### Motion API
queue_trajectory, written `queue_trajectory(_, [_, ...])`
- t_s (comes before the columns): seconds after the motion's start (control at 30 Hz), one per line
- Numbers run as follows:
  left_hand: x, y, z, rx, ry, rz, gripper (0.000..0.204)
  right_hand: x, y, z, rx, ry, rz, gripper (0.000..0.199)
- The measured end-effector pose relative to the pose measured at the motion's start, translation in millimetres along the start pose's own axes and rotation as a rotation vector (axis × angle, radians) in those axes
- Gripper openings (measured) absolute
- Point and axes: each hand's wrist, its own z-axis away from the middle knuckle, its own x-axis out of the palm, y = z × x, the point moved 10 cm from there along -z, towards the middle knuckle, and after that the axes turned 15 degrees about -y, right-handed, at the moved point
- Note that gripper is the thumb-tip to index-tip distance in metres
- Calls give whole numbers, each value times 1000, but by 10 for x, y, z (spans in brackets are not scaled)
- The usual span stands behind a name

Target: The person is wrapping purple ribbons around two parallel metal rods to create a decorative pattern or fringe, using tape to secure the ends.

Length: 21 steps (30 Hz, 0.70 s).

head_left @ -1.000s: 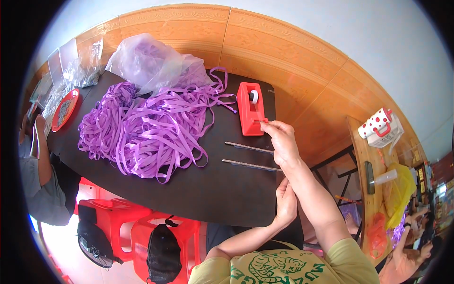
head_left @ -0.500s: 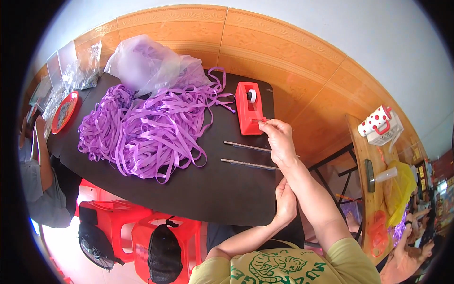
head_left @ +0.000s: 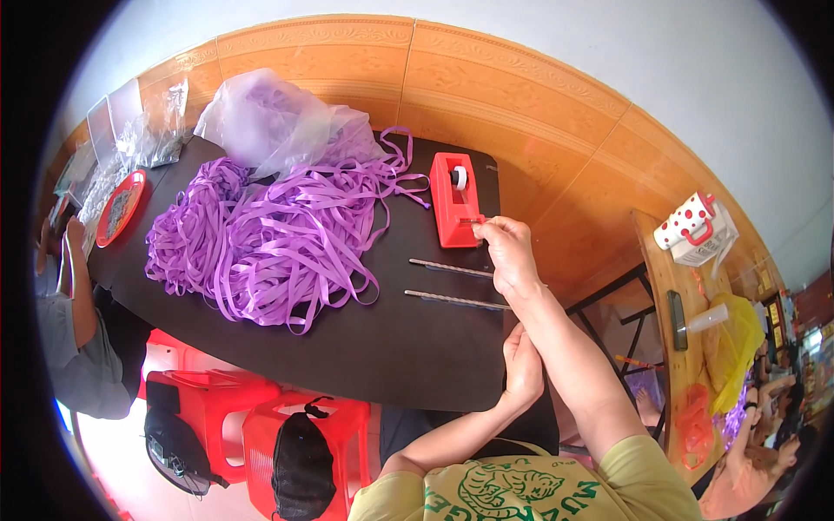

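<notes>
A red tape dispenser (head_left: 447, 227) stands on the dark table, with a white roll of tape (head_left: 460, 178) in it. At its cutter edge, the thumb and fingers of my right hand (head_left: 509, 252) are pinched, apparently on the end of the tape. My left hand (head_left: 523, 372) is by the table's right edge, beneath my right forearm; its fingers are closed together, and what they may hold is hidden. Two thin metal rods (head_left: 447, 267) lie side by side near my right wrist, which covers their right ends. Left of the dispenser spreads a big heap of purple ribbon (head_left: 287, 239).
A translucent plastic bag (head_left: 269, 122) holds more ribbon behind the heap. At the far left are a red plate (head_left: 122, 208) and another person's arm (head_left: 82, 286). Red stools (head_left: 352, 434) stand below the table. A wooden bench (head_left: 665, 286) at right bears a dotted cup (head_left: 682, 224).
The view has shifted very slightly. My right hand stays pinched at the dispenser's cutter, and my left hand keeps its place.
</notes>
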Motion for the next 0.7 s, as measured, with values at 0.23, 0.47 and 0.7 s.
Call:
queue_trajectory(0.23, [-37,-16,19,-14,63,-5,23,-121,209,66,85,20,109,8])
queue_trajectory(0.47, [-93,84,32,-12,109,-266,22,-173,-484,334,269,-155,177,11])
queue_trajectory(0.7, [-100,142,-5,63,143,-365,27,-582,-597,814,270,-621,497,13])
